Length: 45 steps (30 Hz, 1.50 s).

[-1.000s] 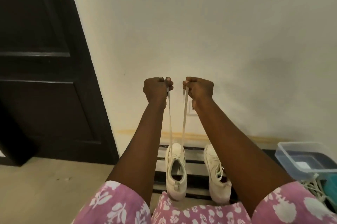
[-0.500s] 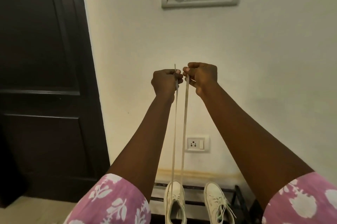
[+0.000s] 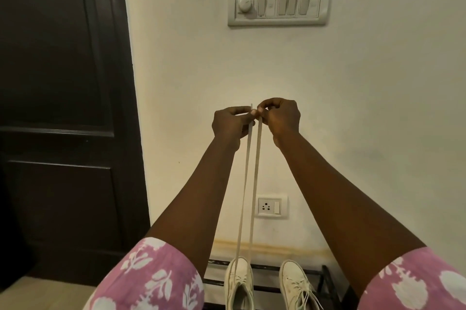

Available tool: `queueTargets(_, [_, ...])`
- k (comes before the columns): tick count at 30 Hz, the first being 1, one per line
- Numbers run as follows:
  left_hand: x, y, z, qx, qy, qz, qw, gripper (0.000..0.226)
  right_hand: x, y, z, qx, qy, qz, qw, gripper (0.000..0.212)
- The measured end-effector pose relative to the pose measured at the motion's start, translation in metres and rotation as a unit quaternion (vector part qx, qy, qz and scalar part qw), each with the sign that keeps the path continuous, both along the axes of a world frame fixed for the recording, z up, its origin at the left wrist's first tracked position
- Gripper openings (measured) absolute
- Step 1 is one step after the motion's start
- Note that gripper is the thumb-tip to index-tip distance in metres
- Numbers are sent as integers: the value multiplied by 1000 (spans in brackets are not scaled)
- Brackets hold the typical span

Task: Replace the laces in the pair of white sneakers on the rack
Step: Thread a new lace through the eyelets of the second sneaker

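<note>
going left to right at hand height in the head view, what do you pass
dark door → left hand → lace, its two strands pinched one by each hand → right hand → bare wall

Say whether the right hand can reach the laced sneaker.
Probably not yet: the right hand pinches a lace end high above the rack. Nothing blocks the way down to the laced sneaker, though.
</note>
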<state>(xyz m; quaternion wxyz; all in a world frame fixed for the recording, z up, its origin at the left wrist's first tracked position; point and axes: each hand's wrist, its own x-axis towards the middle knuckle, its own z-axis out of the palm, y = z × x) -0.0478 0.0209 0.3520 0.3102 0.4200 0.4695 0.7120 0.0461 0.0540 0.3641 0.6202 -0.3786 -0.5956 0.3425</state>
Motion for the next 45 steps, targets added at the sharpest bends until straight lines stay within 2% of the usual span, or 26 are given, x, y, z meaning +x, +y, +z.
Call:
queueTargets(5, [2,2,-2,18,1,0,1000,11,7,1,-5,-58,47,88,993,8])
queueTargets(11, [6,5,-5,20,4,-19,1000,17,11,3,-5,-118,127,147,974,10])
queueTargets(20, [6,6,-4,21,27,-15,999,19,13,5,-11,-110,170,167,965,7])
queueTargets(24, [7,9,-6,24,40,-3,999,16,13,5,-11,-102,168,177,964,13])
queueTargets(28, [-1,15,-18,10,69,50,996,12,13,11,-21,-91,75,112,987,14])
queueTargets(30, [-11,20,-32,-21,127,102,986,6,16,16,-33,-65,-13,47,997,18])
queueTargets(33, [-25,27,-63,-92,213,162,959,13,21,24,-67,-77,-98,-16,992,31])
queueTargets(37, [-43,40,-125,-173,264,183,931,14,25,40,-139,-118,-209,-49,970,28])
queueTargets(41, [-52,54,-210,-241,267,176,916,20,21,55,-230,-121,-376,-56,917,19])
queueTargets(43, [-54,53,-244,-261,249,164,918,21,20,57,-264,-130,-415,-37,900,19])
queueTargets(45, [-54,55,-280,-291,236,143,916,20,17,61,-297,-156,-417,-11,895,23])
